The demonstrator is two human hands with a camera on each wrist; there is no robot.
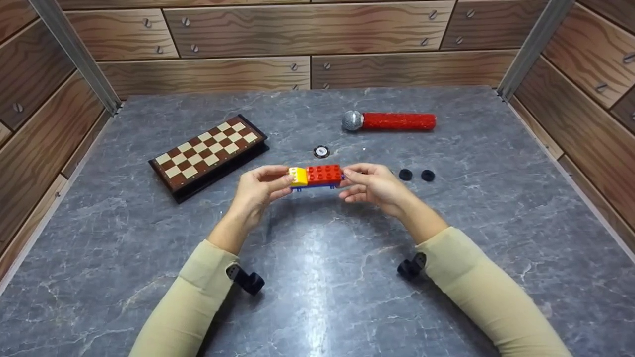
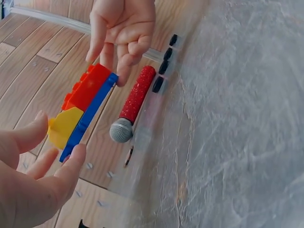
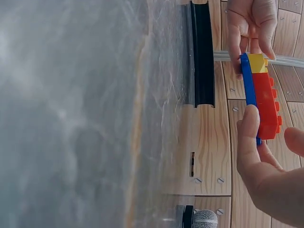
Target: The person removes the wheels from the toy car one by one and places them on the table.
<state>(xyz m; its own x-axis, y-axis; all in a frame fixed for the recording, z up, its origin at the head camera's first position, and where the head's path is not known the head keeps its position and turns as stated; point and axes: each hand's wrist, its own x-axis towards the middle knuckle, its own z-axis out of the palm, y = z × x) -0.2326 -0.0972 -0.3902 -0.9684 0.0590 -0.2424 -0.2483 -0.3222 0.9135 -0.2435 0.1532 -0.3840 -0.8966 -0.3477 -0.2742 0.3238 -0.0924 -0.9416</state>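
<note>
A toy brick car (image 1: 323, 174), made of a red studded block (image 3: 266, 104), a yellow sloped block (image 2: 65, 127) and a blue base (image 2: 90, 116), is held above the table between both hands. My left hand (image 1: 255, 193) grips its yellow end, thumb by the yellow block and fingers at the base. At the other end, my right hand (image 1: 379, 188) holds the blue base by its tip, fingers along the underside. No wheels show on the base. Small black wheels (image 1: 406, 174) rest on the table by the right hand, one partly hidden behind it.
A folded chessboard case (image 1: 208, 156) lies at the back left on the grey marbled table (image 1: 317, 277). Behind the car is a round chip (image 1: 321, 151). A red microphone (image 1: 397, 121) lies at the back right. Wood-patterned walls (image 1: 307, 32) enclose the back and sides.
</note>
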